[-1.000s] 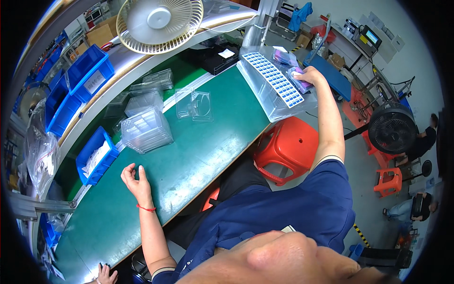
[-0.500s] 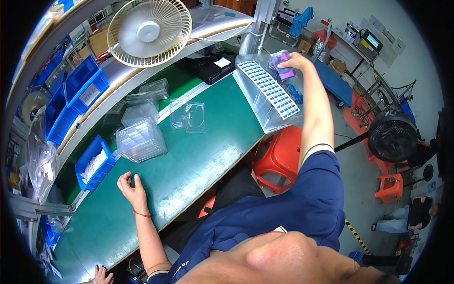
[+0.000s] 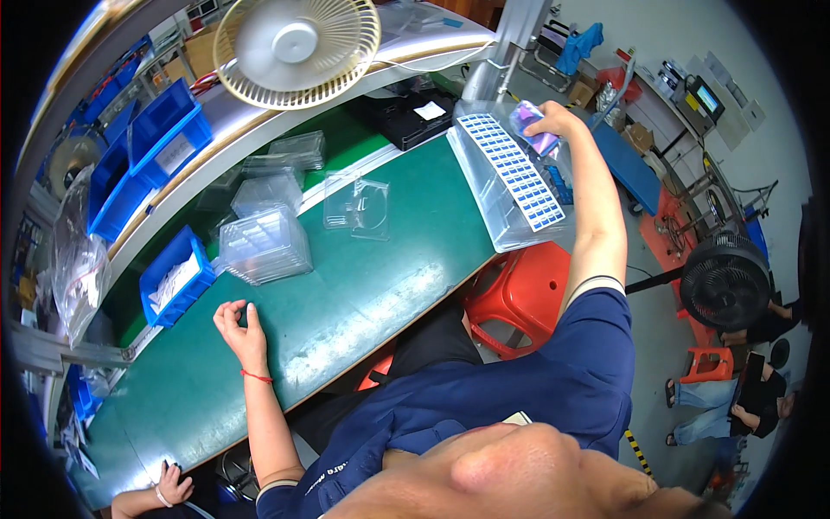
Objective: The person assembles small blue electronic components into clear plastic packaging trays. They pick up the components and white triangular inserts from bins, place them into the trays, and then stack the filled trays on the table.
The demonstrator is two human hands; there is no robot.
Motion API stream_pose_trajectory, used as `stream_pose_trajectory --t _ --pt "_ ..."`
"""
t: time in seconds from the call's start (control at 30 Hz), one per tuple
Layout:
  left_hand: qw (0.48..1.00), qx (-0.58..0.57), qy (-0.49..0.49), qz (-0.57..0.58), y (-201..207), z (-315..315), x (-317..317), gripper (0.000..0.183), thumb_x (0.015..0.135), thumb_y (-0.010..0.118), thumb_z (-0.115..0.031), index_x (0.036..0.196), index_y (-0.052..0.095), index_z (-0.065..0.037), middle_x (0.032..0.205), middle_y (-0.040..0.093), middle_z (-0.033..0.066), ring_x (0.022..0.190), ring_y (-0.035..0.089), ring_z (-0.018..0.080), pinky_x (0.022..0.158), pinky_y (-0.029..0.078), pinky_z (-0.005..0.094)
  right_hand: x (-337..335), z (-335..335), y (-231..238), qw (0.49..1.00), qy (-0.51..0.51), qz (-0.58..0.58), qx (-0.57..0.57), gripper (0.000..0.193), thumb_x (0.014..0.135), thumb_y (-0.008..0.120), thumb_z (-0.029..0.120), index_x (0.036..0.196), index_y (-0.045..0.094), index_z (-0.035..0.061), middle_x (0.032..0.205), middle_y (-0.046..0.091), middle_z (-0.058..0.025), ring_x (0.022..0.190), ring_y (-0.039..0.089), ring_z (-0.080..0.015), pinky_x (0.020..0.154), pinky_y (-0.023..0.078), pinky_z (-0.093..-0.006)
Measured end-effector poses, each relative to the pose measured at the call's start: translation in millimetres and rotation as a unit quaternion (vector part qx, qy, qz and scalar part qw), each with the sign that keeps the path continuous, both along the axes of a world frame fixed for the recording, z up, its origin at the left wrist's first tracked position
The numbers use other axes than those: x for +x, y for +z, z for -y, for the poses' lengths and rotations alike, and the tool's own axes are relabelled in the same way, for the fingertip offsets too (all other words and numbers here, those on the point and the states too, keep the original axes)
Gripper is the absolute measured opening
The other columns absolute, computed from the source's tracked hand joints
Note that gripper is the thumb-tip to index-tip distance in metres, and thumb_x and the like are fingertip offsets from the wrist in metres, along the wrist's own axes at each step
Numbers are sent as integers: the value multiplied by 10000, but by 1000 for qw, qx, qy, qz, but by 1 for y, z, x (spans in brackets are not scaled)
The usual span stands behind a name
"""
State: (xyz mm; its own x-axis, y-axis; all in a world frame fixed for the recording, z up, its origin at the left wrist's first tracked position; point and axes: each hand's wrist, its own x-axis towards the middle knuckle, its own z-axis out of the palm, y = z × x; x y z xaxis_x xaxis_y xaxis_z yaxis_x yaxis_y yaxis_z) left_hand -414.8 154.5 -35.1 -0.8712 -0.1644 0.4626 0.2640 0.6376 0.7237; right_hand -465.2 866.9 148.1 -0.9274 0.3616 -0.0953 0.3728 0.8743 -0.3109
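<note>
At the far right end of the green table (image 3: 346, 337), my right hand (image 3: 558, 121) grips a small purple and pink bundle (image 3: 538, 130); its exact kind is unclear. Beneath it lie clear plastic sheets (image 3: 493, 203) bearing a long white sheet of blue labels (image 3: 514, 173). A small blue item (image 3: 559, 183) rests beside the label sheet. My left hand (image 3: 243, 333), a red string at its wrist, hovers over the near left of the table. Its fingers are loosely curled, the thumb stands apart, and nothing shows in it. Stacked clear plastic trays (image 3: 264, 246) are beyond it.
A blue bin (image 3: 179, 277) with white pieces stands left of the trays. One clear tray (image 3: 359, 208) lies alone mid-table. Behind are a black case (image 3: 411, 121) and a fan (image 3: 296, 43). A red stool (image 3: 523, 298) adjoins the edge. Another person's hand (image 3: 175, 484) rests lower left.
The view has shifted, so the table things appear slightly moved. The purple bundle has tilted in my right hand. The other person's hand at lower left shows more.
</note>
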Motion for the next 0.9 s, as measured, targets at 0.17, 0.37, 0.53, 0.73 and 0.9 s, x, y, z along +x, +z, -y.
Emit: stream_pose_trajectory --t 0.17,0.37,0.53,0.73,0.9 --pt "998 -15 33 -46 -7 6 4 141 755 722 -95 874 653 -64 1063 544 159 1047 530 308 882 462 383 5 -9 14 977 -14 -180 -111 449 643 803 233 1004 676 0 877 697 -99 745 654 -192 707 524 -333" --pt "997 36 38 -63 -2 -4 9 139 730 732 -110 837 649 -76 1040 532 154 1024 520 322 905 440 405 29 54 -28 924 34 -132 -357 707 650 722 -45 1307 474 36 1111 613 -91 974 624 -246 853 525 -392" --pt "997 62 33 -27 -3 -4 14 153 766 717 -98 888 642 -44 1093 499 153 1072 505 299 922 439 376 18 73 -33 925 -53 -62 -370 577 678 771 33 1204 536 -7 1019 657 -116 857 666 -246 762 557 -395" --pt "994 105 22 6 2 3 18 145 782 706 -102 895 637 -43 1117 482 152 1102 486 298 950 419 373 3 86 -26 962 -102 6 -252 589 683 799 168 1190 557 -6 985 664 -113 810 662 -247 712 551 -401" --pt "996 90 20 2 2 1 18 137 784 705 -105 890 638 -50 1123 474 151 1100 485 299 940 425 374 3 71 -22 984 -82 53 -152 596 673 800 191 1173 564 -31 961 668 -106 792 659 -257 670 542 -396"
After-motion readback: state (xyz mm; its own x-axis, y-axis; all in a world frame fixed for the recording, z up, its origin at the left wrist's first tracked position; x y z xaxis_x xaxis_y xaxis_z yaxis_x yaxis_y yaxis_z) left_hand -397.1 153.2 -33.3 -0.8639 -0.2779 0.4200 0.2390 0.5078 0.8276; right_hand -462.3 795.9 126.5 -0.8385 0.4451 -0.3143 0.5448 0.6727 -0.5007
